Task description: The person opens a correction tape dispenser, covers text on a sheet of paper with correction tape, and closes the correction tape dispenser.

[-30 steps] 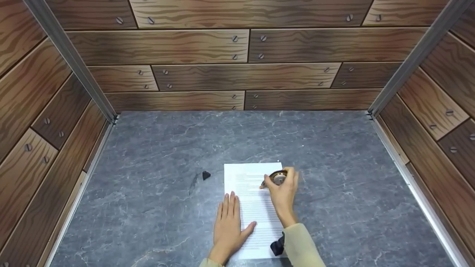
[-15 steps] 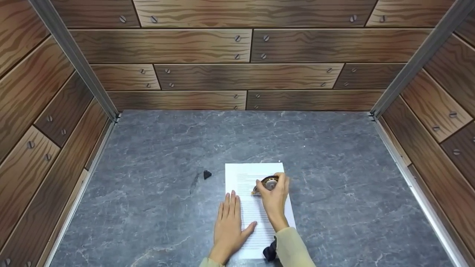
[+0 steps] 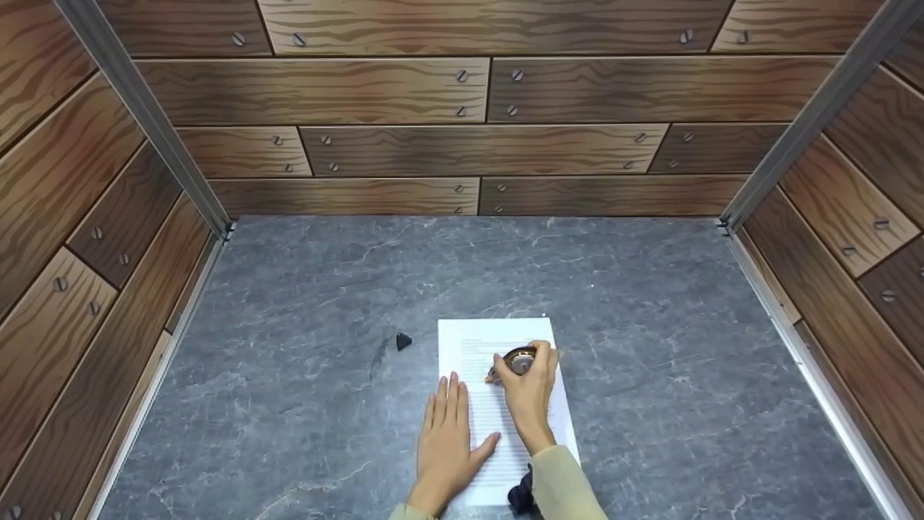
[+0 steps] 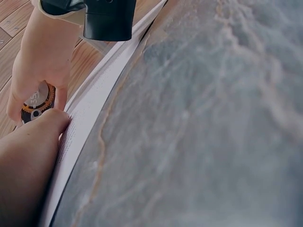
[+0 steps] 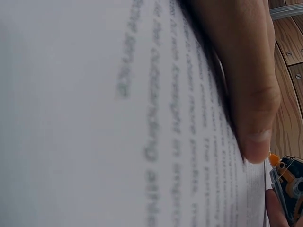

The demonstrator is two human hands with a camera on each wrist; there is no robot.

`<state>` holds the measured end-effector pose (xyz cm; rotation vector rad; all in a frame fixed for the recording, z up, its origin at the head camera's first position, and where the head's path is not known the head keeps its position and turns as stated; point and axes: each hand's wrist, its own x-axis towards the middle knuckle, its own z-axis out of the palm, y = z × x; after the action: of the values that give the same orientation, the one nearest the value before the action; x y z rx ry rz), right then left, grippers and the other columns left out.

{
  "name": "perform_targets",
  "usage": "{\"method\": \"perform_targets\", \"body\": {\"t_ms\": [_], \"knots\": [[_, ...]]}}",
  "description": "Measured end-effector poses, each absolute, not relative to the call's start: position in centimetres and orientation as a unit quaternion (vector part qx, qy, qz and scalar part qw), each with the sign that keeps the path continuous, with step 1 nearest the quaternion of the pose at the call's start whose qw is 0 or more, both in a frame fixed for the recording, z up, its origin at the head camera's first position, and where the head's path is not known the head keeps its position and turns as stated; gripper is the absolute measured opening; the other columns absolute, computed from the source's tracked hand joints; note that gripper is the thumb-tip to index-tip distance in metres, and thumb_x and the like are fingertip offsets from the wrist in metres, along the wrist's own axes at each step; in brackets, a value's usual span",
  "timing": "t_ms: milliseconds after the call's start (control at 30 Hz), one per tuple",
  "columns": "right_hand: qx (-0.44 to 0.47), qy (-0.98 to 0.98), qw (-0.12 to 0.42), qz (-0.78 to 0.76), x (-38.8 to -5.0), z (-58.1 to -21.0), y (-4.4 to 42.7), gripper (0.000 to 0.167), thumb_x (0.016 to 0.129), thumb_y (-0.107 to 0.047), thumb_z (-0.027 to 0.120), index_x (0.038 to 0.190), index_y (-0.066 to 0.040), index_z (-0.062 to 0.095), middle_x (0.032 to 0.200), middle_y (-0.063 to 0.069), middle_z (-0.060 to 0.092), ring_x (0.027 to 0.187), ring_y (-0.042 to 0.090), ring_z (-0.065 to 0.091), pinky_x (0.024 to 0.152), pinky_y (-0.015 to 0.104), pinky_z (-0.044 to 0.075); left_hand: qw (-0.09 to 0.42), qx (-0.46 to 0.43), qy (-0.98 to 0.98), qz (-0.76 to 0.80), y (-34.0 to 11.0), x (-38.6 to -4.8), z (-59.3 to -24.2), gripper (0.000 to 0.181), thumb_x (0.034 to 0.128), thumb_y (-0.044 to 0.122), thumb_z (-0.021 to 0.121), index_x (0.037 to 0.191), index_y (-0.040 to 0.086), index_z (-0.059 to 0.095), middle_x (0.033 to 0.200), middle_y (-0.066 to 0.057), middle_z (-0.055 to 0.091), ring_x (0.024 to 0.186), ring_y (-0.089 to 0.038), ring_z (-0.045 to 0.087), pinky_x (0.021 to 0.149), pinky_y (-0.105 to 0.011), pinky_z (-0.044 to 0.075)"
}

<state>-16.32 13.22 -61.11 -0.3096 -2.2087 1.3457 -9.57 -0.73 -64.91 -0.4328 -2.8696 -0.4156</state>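
Note:
In the head view, my right hand (image 3: 529, 390) pinches a rounded, transparent tape dispenser with dark and orange parts (image 3: 520, 361), its orange tip at the printed lines of a white sheet (image 3: 494, 328). The left hand (image 3: 446, 440) lies flat on the sheet's left side, thumb spread towards the right. From the left wrist, the dispenser (image 4: 40, 101) shows between the right hand's (image 4: 45, 56) fingers, beyond the left hand (image 4: 28, 146). The right wrist view has the left hand (image 5: 246, 71) over the print, the dispenser (image 5: 289, 184) at the lower right and part of the right hand (image 5: 275, 210).
A small black wedge-shaped object (image 3: 403, 341) lies on the grey marbled table (image 3: 303, 303), left of the sheet. Wood-patterned walls (image 3: 397, 90) and metal posts (image 3: 801, 115) surround the table. A black device (image 3: 520, 495) sits at the right sleeve.
My right hand has moved left and slightly towards the near edge with the dispenser, more slowly in the last half second. The left hand stays on the sheet.

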Motion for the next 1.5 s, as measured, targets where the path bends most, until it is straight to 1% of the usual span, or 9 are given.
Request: {"method": "perform_targets", "body": {"t_ms": [133,233,400,567,767,900,1067,1267,1500], "knots": [[-0.107,-0.823,0.263,0.492,-16.29,-61.12,13.11,0.047,0.079,-0.015,0.084,0.108,-0.004,0.049,0.107,0.014,0.045,0.096,0.032,0.058,0.076,0.044,0.057,0.102,-0.147,-0.974,-0.14,-0.73,-9.57,-64.97,0.095,0.0917,0.069,0.047,0.152,-0.003,0.033,0.162,-0.018,0.023,0.15,-0.032,0.017,0.12,-0.047,0.017],[-0.102,-0.828,0.264,0.484,-16.23,-61.14,12.99,0.046,0.079,-0.015,0.084,0.107,-0.006,0.048,0.107,0.014,0.044,0.095,0.031,0.059,0.076,0.042,0.058,0.098,-0.145,-0.975,-0.139,-0.73,-9.56,-64.95,0.096,0.0914,0.07,0.047,0.152,-0.003,0.033,0.162,-0.018,0.023,0.15,-0.032,0.017,0.12,-0.047,0.018],[-0.09,-0.833,0.275,0.471,-16.14,-61.2,12.86,0.047,0.079,-0.013,0.084,0.108,-0.004,0.048,0.107,0.014,0.044,0.096,0.033,0.06,0.076,0.043,0.059,0.095,-0.146,-0.975,-0.138,-0.71,-9.54,-64.98,0.096,0.0917,0.07,0.045,0.152,-0.003,0.032,0.162,-0.018,0.023,0.15,-0.032,0.017,0.12,-0.047,0.018],[-0.082,-0.838,0.278,0.463,-16.15,-61.18,12.77,0.048,0.079,-0.014,0.084,0.11,-0.001,0.05,0.108,0.015,0.044,0.095,0.035,0.061,0.076,0.043,0.059,0.117,-0.149,-0.972,-0.139,-0.75,-9.57,-65.14,0.096,0.0912,0.07,0.047,0.151,-0.004,0.035,0.16,-0.019,0.026,0.149,-0.034,0.02,0.119,-0.048,0.02],[-0.08,-0.84,0.276,0.46,-16.15,-61.12,12.79,0.047,0.079,-0.012,0.084,0.109,-0.004,0.049,0.108,0.014,0.043,0.095,0.035,0.061,0.076,0.043,0.059,0.138,-0.151,-0.968,-0.143,-0.74,-9.59,-65.41,0.095,0.0905,0.07,0.048,0.149,-0.005,0.038,0.159,-0.02,0.029,0.147,-0.035,0.024,0.117,-0.05,0.024],[-0.079,-0.842,0.277,0.456,-16.15,-61.09,12.82,0.047,0.078,-0.012,0.085,0.109,-0.005,0.05,0.108,0.014,0.043,0.097,0.035,0.061,0.078,0.044,0.059,0.13,-0.148,-0.97,-0.142,-0.73,-9.63,-65.38,0.095,0.0909,0.07,0.047,0.15,-0.004,0.036,0.16,-0.018,0.027,0.148,-0.033,0.022,0.118,-0.048,0.022],[-0.076,-0.843,0.276,0.455,-16.15,-61.01,12.85,0.049,0.078,-0.013,0.085,0.11,-0.002,0.05,0.108,0.014,0.044,0.096,0.035,0.061,0.077,0.044,0.059,0.116,-0.147,-0.972,-0.142,-0.67,-9.65,-65.12,0.096,0.091,0.071,0.046,0.151,-0.004,0.034,0.161,-0.018,0.025,0.149,-0.033,0.02,0.119,-0.047,0.02],[-0.075,-0.845,0.276,0.452,-16.15,-61.05,12.88,0.048,0.078,-0.013,0.085,0.111,-0.001,0.051,0.109,0.015,0.043,0.096,0.036,0.061,0.076,0.045,0.059,0.093,-0.144,-0.975,-0.142,-0.7,-9.66,-64.84,0.097,0.0912,0.071,0.045,0.153,-0.003,0.032,0.162,-0.018,0.022,0.15,-0.032,0.017,0.12,-0.047,0.017],[-0.071,-0.846,0.275,0.45,-16.18,-61.02,12.85,0.048,0.079,-0.012,0.085,0.111,-0.002,0.05,0.11,0.015,0.043,0.098,0.037,0.061,0.077,0.045,0.059,0.09,-0.143,-0.976,-0.138,-0.77,-9.68,-64.9,0.098,0.0909,0.073,0.044,0.153,-0.003,0.032,0.162,-0.017,0.022,0.15,-0.031,0.017,0.121,-0.046,0.017]]}}
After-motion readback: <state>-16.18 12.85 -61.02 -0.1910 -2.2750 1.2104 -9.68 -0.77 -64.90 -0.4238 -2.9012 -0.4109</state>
